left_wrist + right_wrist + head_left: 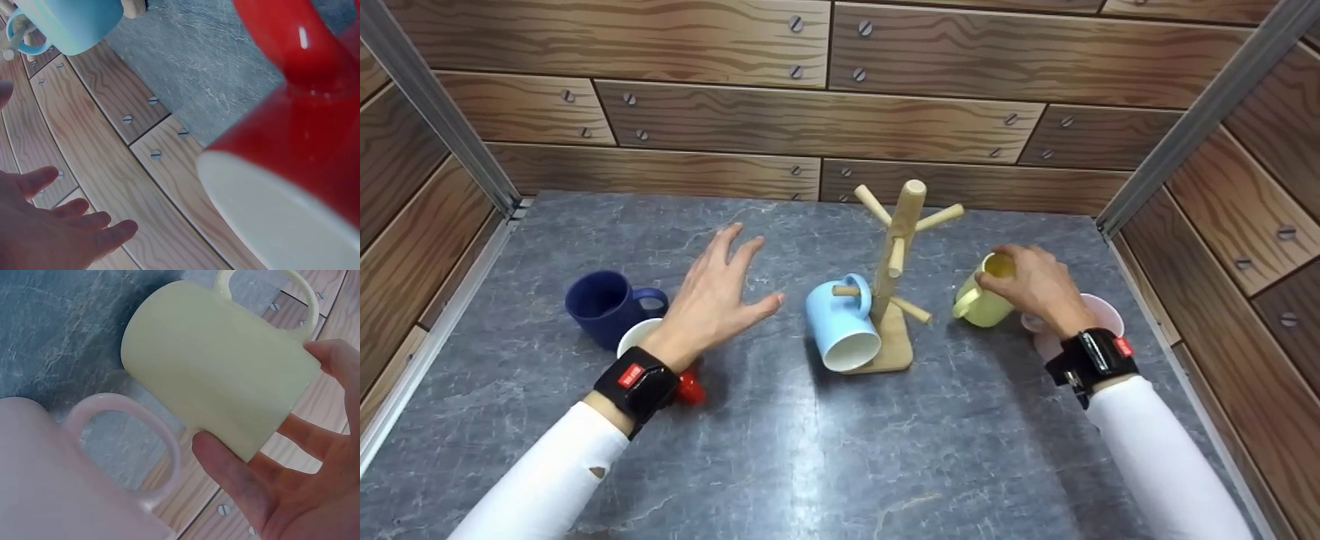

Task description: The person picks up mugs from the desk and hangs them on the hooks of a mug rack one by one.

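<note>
My right hand (1031, 285) grips a pale yellow-green mug (981, 306) by its rim, handle toward the left; the mug is tilted in the head view. In the right wrist view, fingertips (209, 444) press on the mug's outer wall near the rim. My left hand (712, 289) is held over the table with fingers spread and nothing in it. Its wrist partly hides a red mug (690, 388) with a white inside, seen large in the left wrist view. A light blue mug (840, 326) hangs by its handle from a low peg of the wooden mug tree (907, 217).
A dark blue mug (607, 307) stands at the left, beside the red one. At the right, a pale pink mug (1104, 313) is partly hidden under my right wrist. Several pegs of the tree stick out bare. Wood-patterned walls (720, 112) enclose the grey marbled table (810, 465).
</note>
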Motion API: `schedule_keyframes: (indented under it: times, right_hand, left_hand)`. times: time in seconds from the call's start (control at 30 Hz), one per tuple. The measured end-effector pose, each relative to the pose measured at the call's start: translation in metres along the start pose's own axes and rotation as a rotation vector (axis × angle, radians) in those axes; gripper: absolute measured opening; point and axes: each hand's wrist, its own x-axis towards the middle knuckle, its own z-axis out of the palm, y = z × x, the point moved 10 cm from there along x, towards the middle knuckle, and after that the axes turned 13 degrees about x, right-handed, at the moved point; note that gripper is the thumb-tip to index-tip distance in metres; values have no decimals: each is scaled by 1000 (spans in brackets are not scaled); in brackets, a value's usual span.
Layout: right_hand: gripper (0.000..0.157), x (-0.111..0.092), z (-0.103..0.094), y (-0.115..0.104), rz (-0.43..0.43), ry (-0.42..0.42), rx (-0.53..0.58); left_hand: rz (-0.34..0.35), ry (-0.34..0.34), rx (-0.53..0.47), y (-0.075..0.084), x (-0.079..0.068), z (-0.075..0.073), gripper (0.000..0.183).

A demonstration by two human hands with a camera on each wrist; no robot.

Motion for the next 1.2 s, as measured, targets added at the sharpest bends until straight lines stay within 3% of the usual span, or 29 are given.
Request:
schedule_keyframes:
  times: [0.3,0.67,0.97,1.2]
  right_hand:
    - [83,-16,-14,-6,22,16,32]
    - [85,-38,-15,-6,83,-65,124]
    - [69,-52,-2,-13,95,-164,268]
    - [61,-60,6,-26,87,-214,350]
  left_hand:
    - [68,98,-15,11,1,-4,97]
    - [110,125,-104,33,1,3,100]
    - [250,311,-164,66,-9,-2,91]
    - [372,375,-151,87,-20,1,71]
